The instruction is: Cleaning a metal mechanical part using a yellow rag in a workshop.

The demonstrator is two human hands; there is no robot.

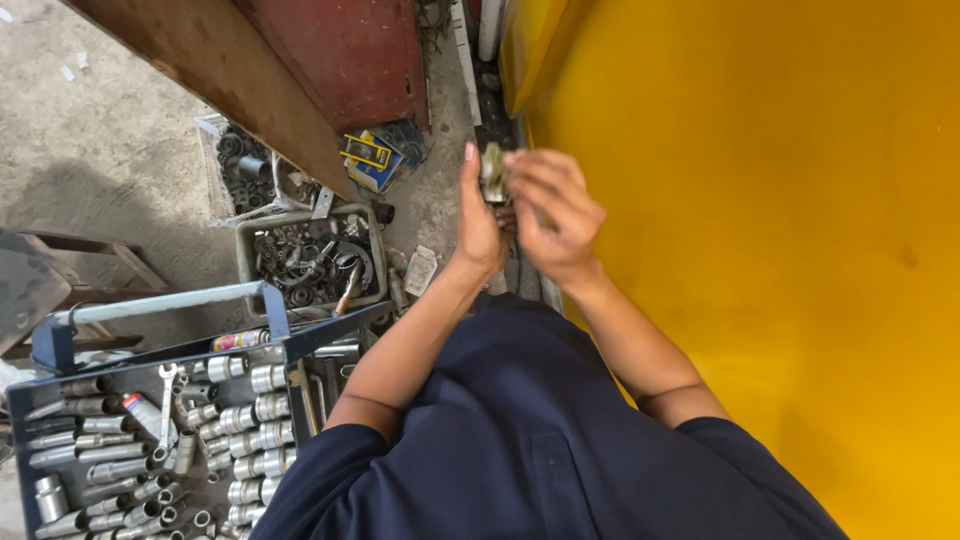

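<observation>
Small metal part [492,172], dull grey-green, held up between both hands, close to the yellow panel [780,250]. Left hand [478,222]: fingers straight, palm pressed to the part's left side. Right hand [556,215]: fingers curled over the part from the right, gripping it. Below left: blue tool tray [60,395] with chrome sockets [262,410] in rows and a spanner [166,400]. Beyond its far edge, a grey bin of scrap parts [243,240] on the concrete floor [100,150]
</observation>
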